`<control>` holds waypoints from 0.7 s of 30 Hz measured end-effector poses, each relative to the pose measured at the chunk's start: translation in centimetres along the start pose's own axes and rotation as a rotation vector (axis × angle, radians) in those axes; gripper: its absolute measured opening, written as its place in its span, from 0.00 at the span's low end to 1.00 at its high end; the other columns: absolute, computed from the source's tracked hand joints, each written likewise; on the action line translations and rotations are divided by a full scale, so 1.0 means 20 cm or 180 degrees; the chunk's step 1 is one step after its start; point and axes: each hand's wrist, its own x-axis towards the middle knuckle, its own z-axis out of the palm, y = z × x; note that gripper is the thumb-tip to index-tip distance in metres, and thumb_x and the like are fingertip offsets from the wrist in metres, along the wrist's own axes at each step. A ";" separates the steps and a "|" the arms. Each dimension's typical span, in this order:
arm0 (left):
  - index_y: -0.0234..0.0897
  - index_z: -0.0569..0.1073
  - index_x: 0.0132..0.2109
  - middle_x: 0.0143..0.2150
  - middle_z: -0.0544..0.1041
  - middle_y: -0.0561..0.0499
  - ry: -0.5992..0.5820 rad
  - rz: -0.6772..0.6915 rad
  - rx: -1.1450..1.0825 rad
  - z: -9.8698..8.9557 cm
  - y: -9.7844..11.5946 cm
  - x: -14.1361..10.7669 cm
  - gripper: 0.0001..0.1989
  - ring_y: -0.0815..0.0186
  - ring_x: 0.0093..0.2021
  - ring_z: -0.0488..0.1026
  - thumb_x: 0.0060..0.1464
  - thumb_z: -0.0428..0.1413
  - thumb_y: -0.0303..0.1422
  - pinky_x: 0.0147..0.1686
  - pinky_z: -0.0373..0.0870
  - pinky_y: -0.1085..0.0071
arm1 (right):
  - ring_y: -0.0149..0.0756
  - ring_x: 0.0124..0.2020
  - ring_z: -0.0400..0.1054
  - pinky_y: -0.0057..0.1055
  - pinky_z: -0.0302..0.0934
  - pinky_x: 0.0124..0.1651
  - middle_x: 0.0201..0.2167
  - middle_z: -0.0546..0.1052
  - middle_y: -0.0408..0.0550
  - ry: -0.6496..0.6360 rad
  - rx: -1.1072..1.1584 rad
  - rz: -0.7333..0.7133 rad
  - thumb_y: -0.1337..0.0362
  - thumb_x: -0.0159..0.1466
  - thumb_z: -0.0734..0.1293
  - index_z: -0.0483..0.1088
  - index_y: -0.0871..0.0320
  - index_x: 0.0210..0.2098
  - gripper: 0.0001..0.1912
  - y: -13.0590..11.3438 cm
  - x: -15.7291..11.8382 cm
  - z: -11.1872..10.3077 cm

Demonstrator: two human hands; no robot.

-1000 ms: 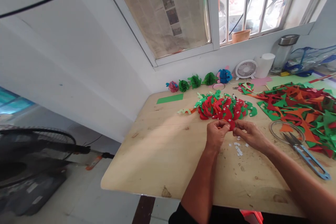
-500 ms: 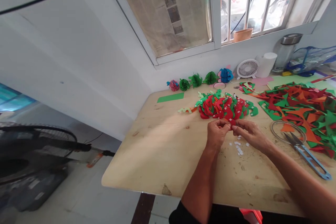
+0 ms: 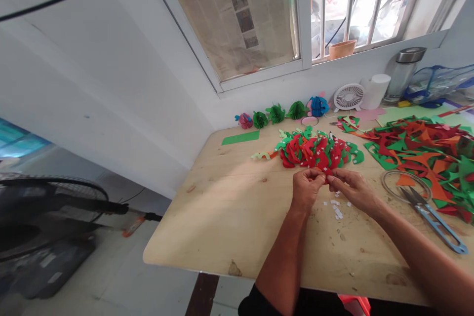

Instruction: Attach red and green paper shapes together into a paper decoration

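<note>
Between my two hands is a small red paper cutout (image 3: 327, 171), pinched by the fingertips of each. My left hand (image 3: 306, 187) grips its left side with thumb and fingers pressed together. From the right, my right hand (image 3: 351, 188) holds the other edge, fingers closed on it. Just beyond my fingertips lies a pile of red and green paper cutouts (image 3: 314, 150), several with small white squares on them. Loose white paper squares (image 3: 336, 210) are scattered on the wooden table (image 3: 222, 217) below my hands. My fingers partly hide the held piece.
Thread snips (image 3: 437, 224) and a clear tape roll (image 3: 387, 187) lie at right, beside a heap of coloured paper scraps (image 3: 425, 158). Folded paper figures (image 3: 276, 113) line the wall near a small white fan (image 3: 348, 97). A green paper strip (image 3: 240, 138) lies at the back left.
Both hands stay in nearly the same place, still pinching the red cutout. Its visible part has shifted very slightly between the fingertips.
</note>
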 end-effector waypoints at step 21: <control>0.31 0.75 0.24 0.21 0.74 0.51 0.0072 0.0028 0.0176 0.01 -0.02 0.00 0.05 0.71 0.22 0.69 0.39 0.58 0.29 0.25 0.66 0.75 | 0.30 0.21 0.62 0.26 0.55 0.23 0.18 0.70 0.44 0.0035 0.0009 0.0003 0.55 0.62 0.58 0.65 0.58 0.21 0.18 0.05 0.01 0.00</control>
